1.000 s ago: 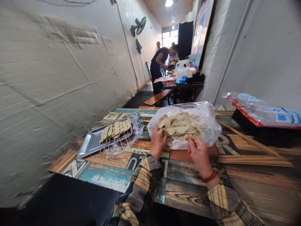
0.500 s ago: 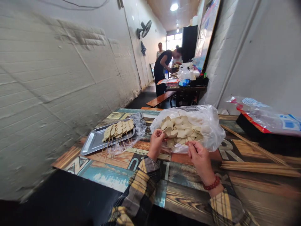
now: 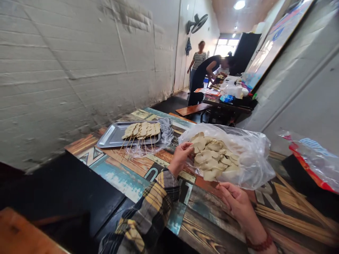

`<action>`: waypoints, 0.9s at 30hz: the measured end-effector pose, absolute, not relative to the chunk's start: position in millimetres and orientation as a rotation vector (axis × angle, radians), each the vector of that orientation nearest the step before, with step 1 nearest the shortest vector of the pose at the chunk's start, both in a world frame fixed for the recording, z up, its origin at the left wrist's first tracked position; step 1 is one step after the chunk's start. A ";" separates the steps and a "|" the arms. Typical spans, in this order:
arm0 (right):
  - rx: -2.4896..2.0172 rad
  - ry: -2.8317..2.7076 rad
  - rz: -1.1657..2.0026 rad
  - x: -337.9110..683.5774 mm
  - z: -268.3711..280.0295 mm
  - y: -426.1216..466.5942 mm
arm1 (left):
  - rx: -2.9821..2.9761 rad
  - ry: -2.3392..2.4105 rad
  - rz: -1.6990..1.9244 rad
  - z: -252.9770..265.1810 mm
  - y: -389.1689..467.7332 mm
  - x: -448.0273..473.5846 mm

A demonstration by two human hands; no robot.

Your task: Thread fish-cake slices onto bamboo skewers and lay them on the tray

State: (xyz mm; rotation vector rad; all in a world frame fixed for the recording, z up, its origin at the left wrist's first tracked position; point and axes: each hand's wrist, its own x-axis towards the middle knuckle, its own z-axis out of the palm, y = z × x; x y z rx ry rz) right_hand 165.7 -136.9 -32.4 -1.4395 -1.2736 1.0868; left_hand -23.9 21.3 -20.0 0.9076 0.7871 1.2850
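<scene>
My left hand (image 3: 182,157) pinches the edge of a flat, pale beige slice (image 3: 199,143) at the left side of the pile. The fingers of my right hand (image 3: 237,203) are closed on the end of a thin wooden skewer (image 3: 217,182). Beige slices (image 3: 210,164) lie along its line, and the rest of the stick is hidden. Beneath them a clear plastic bag (image 3: 253,167) holds a heap of similar slices (image 3: 230,160). To the left, several loaded skewers (image 3: 143,130) rest on a metal tray (image 3: 112,135), their bare sticks sticking out over its front edge.
Crumpled clear plastic (image 3: 165,132) lies by the tray. Loose wooden sticks (image 3: 291,215) lie on the patchwork table (image 3: 113,176) at right, near a black box with red-edged packaging (image 3: 315,169). Farther back, a person in black (image 3: 202,77) bends over another table, with a person in stripes (image 3: 199,60) behind.
The view has swung left and tilted. My right hand has drawn down toward the table's near side with the skewer, away from my left hand. My left hand stays at the pile's left edge.
</scene>
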 end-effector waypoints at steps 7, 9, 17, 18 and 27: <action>-1.433 -1.298 1.231 183.0 -45.2 -140.9 | 0.914 0.741 1.288 -20.7 21.4 -24.0; -1.452 -1.321 1.232 186.9 -48.6 -141.6 | 0.913 0.756 1.299 -19.5 20.8 -23.9; -1.482 -1.282 1.234 187.1 -43.7 -145.0 | 1.049 0.833 1.244 -16.9 18.9 -22.6; -1.482 -1.271 1.223 185.7 -42.2 -144.9 | 1.076 0.848 1.238 -16.6 18.5 -21.9; -1.389 -1.257 1.163 179.6 -53.1 -131.4 | 1.116 0.838 1.183 -16.7 18.3 -22.1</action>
